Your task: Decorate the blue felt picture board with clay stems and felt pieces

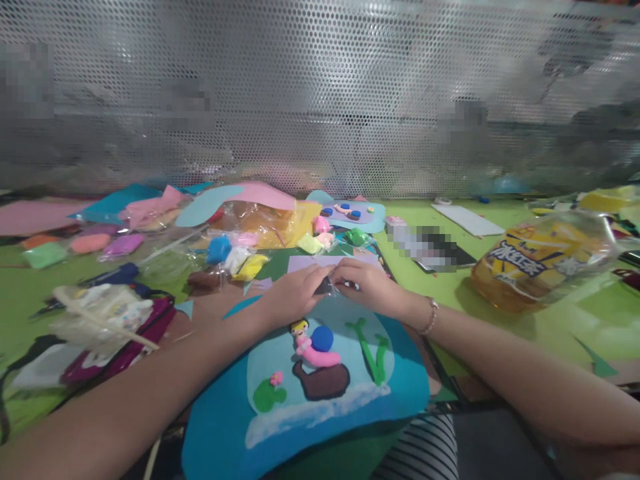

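Observation:
Above the top edge of a blue clay picture point(215, 413), my left hand point(296, 291) and my right hand point(367, 287) meet with fingertips pinched. Between them is a small packet of dark clay point(324, 287), partly hidden by the fingers; clear wrapping shows on the right side. On the picture lie a pink clay mermaid point(320, 357) with yellow hair, a blue clay disc point(323, 339), a brown clay shape point(325, 382), green weeds point(369, 353) and a green lily pad point(267, 395) with a pink flower. A pale purple sheet point(300, 263) lies behind my hands.
Clay packets point(235, 257) in several colours lie ahead and left. A smaller clay picture point(350, 217) is at the back. A bottle of amber drink point(540, 260) lies on its side at right. A magenta pouch point(157, 317) is at left; a perforated metal screen point(320, 93) stands behind.

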Available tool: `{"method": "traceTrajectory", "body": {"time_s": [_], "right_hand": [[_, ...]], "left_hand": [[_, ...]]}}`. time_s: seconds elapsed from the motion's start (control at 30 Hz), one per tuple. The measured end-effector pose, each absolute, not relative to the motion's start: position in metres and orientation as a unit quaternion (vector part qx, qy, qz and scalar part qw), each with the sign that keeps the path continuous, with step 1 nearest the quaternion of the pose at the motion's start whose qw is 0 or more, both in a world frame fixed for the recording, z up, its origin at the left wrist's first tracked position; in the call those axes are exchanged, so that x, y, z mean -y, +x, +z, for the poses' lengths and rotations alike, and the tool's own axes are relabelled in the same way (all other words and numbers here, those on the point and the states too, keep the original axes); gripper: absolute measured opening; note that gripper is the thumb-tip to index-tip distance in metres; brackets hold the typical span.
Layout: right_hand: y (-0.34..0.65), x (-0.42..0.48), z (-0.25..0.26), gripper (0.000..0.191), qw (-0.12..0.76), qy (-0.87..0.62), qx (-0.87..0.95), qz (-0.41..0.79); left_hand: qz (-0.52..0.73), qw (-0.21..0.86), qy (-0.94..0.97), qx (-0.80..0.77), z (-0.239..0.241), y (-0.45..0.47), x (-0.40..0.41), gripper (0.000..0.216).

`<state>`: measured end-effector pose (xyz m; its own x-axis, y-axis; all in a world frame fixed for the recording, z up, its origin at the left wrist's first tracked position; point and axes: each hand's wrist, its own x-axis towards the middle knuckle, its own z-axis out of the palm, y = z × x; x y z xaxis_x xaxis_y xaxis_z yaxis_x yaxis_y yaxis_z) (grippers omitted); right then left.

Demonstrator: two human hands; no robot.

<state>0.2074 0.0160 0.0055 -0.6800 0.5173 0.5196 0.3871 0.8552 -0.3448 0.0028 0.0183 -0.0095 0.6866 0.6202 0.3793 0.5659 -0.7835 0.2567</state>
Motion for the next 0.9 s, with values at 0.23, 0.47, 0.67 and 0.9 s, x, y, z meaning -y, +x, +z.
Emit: {"method": "traceTrajectory", "body": {"time_s": [0.23, 0.47, 0.67, 0.9], "right_hand": [[0.216, -0.025, 0.007, 0.004, 0.348, -0.305, 0.878, 0.122], [0.216, -0.029, 0.008, 0.006, 0.418, -0.366, 0.808, 0.199], [0.210, -0.021, 0.006, 0.006, 0.375, -0.282, 0.874, 0.125], [0.206, -0.015, 0.006, 0.011, 0.322, -0.232, 0.909, 0.127]], "left_hand": [[0.226, 0.046, 0.906, -0.356, -0.006, 0.004, -0.018, 0.033], [0.255, 0.049, 0.899, -0.352, -0.007, 0.002, -0.018, 0.036], [0.263, 0.058, 0.901, -0.340, -0.010, 0.004, -0.016, 0.034], [0.238, 0.065, 0.918, -0.311, -0.012, 0.004, -0.015, 0.034]]}}
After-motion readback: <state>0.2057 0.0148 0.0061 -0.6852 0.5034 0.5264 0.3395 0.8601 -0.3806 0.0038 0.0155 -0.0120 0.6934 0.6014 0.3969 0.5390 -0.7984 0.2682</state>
